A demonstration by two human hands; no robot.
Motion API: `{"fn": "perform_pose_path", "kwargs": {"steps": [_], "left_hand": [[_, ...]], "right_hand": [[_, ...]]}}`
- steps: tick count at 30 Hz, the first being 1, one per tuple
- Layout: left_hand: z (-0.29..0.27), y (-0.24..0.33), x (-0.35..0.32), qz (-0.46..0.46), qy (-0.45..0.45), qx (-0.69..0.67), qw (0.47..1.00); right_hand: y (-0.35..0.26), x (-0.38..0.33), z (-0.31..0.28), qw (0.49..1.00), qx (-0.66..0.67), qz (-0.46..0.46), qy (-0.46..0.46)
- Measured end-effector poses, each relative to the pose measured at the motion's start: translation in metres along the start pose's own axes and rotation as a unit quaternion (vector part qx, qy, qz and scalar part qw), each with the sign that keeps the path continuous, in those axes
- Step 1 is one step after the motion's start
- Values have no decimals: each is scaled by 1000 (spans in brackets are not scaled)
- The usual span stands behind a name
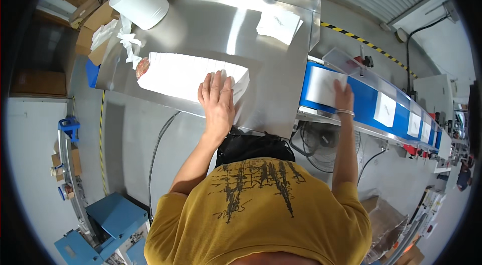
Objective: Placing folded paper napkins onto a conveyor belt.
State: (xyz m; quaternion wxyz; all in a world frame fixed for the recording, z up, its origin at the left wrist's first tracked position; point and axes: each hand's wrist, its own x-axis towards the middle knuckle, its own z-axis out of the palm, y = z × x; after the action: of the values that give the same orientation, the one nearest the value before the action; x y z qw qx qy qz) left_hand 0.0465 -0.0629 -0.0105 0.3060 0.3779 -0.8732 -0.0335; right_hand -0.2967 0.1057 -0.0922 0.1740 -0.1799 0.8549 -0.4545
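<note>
A long row of white flat packets (175, 75) stands on edge, packed together, on the steel table (201, 29). My left hand (218, 102) lies on the right end of this row, fingers stretched out over the packets' edges. On the blue conveyor belt (364, 95), to the right of the table, lies a white packet (321, 86) at the near end. At that packet's right edge is my right hand (344, 96), smeared by motion, so I cannot make out its grip. Several more white packets (385, 109) lie spaced along the belt beyond it.
A large white paper roll (140, 1) stands at the table's back left, beside crumpled white strips (129, 44). A reddish round object (142, 68) touches the row's left end. Loose white sheets (279, 25) lie at the back right. A clear guard (371, 77) runs along the belt; a fan (326, 144) stands below.
</note>
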Motion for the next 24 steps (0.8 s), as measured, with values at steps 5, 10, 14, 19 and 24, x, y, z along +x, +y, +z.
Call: {"fn": "perform_pose_path", "kwargs": {"steps": [5, 10, 14, 19, 24], "left_hand": [[0, -2, 0, 19, 10, 5, 1000], [-4, -2, -2, 11, -11, -52, 999], [-9, 0, 2, 14, -28, -47, 998], [-15, -2, 6, 29, -47, -78, 995], [-15, -6, 6, 35, -54, -79, 995]], "right_hand": [[-40, -10, -10, 862, -413, -172, 238], [-133, -61, 90, 880, 18, -349, -322], [-149, -60, 133, 844, 66, -282, -452], [-141, -58, 144, 814, 74, -314, -483], [-138, -62, 149, 812, 149, -234, -513]]}}
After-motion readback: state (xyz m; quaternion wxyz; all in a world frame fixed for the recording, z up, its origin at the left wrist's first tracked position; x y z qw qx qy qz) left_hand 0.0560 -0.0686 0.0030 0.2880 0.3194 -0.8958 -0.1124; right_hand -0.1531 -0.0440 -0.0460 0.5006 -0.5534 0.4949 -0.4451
